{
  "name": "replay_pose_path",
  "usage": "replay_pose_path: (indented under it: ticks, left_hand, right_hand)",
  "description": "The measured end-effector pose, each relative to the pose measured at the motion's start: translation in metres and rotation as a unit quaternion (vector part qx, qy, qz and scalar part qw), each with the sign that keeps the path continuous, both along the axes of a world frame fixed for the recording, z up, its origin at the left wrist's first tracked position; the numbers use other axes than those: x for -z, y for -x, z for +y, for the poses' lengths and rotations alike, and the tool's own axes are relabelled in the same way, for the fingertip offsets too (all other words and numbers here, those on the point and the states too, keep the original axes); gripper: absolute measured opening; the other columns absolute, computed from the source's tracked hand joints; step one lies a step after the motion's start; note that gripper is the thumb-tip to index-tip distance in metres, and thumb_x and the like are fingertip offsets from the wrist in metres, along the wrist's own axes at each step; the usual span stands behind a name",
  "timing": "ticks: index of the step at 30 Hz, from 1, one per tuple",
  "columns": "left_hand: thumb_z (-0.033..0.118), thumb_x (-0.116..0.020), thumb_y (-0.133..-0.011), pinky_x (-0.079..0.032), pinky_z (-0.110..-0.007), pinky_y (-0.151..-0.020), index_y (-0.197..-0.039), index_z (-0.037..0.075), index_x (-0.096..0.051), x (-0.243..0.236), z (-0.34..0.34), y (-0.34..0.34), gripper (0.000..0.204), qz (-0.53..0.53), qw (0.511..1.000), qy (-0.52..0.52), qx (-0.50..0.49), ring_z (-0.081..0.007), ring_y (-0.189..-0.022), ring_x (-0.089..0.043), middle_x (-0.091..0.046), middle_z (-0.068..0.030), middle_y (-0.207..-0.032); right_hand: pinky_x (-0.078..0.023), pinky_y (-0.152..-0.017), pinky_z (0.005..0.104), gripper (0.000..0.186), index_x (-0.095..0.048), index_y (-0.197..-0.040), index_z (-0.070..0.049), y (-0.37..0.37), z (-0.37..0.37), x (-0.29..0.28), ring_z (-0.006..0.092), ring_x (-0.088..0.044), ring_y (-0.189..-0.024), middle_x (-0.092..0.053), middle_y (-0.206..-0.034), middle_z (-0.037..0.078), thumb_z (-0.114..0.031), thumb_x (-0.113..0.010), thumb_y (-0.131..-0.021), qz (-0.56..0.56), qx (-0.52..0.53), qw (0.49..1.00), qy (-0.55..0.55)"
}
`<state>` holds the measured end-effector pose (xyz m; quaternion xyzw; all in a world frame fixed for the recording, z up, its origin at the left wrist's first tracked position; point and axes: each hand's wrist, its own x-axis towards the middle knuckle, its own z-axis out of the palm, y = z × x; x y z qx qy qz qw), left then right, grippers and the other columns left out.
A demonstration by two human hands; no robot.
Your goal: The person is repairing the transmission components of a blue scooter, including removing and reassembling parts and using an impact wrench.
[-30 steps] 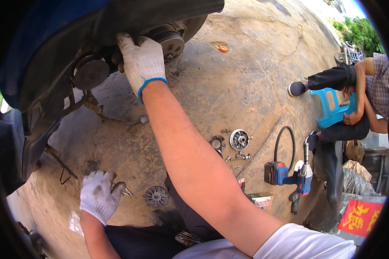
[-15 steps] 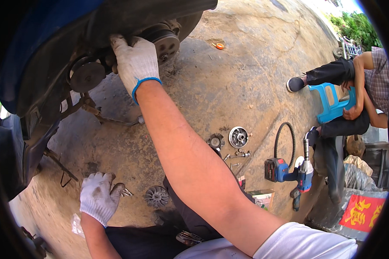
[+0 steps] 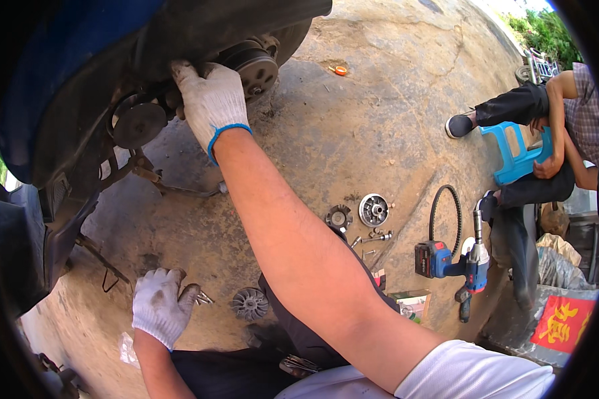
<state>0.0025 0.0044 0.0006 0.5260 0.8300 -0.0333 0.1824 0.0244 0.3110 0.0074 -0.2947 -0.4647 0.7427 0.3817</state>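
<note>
Since the earlier frame, only my view shifted. My right hand is between the vehicle's two pulleys, its fingers' state I cannot tell; my left hand seems closed on metal pieces.

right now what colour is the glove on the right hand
The glove is off-white with some dark grime; best seen in the head view.

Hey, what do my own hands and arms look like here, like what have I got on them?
Your right hand wears a whitish knit glove with a bright blue cuff edge and dark-soiled fingertips. Your left hand wears a white knit glove with dark smudges. A short white sleeve covers your right upper arm.
</note>
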Motion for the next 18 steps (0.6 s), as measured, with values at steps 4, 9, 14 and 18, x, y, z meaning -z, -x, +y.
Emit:
replay_pose_path:
  ticks: [4,9,14,18]
  left_hand:
    - [0.034,-0.075,-0.091,-0.048,-0.049,-0.096,-0.111,0.007,-0.074,0.001,0.001,0.0,0.034,0.001,1.0,0.01,0.002,-0.0387,-0.106,-0.064,-0.07,-0.0171,-0.104]
    - [0.035,-0.074,-0.092,-0.047,-0.049,-0.096,-0.111,0.007,-0.074,0.0,0.002,0.0,0.034,0.008,1.0,0.018,0.01,-0.0388,-0.107,-0.064,-0.071,-0.017,-0.105]
    - [0.036,-0.073,-0.093,-0.048,-0.049,-0.096,-0.111,0.007,-0.074,0.007,0.0,0.003,0.035,0.001,1.0,0.028,0.008,-0.0388,-0.107,-0.064,-0.071,-0.0171,-0.105]
    - [0.037,-0.072,-0.093,-0.048,-0.049,-0.095,-0.111,0.007,-0.074,0.001,0.003,0.001,0.035,0.009,0.999,0.029,0.014,-0.0387,-0.106,-0.064,-0.071,-0.017,-0.105]
  right_hand:
    - [-0.05,-0.057,0.0322,0.035,-0.069,-0.1,0.006,0.001,-0.001,0.001,0.0157,-0.061,-0.06,-0.067,-0.077,0.009,-0.028,-0.071,-0.101,0.0,0.006,1.0,0.0]
    - [-0.051,-0.058,0.0326,0.033,-0.068,-0.099,0.006,-0.001,0.002,-0.001,0.016,-0.061,-0.06,-0.066,-0.077,0.008,-0.027,-0.071,-0.101,0.001,0.0,1.0,0.007]
    - [-0.051,-0.058,0.0331,0.033,-0.068,-0.097,0.006,0.006,-0.002,0.005,0.016,-0.061,-0.062,-0.065,-0.076,0.008,-0.026,-0.071,-0.102,-0.011,0.0,1.0,-0.004]
    - [-0.05,-0.058,0.0336,0.033,-0.068,-0.096,0.006,0.002,-0.001,0.0,0.0158,-0.061,-0.062,-0.065,-0.075,0.007,-0.026,-0.071,-0.102,0.004,0.005,1.0,0.002]
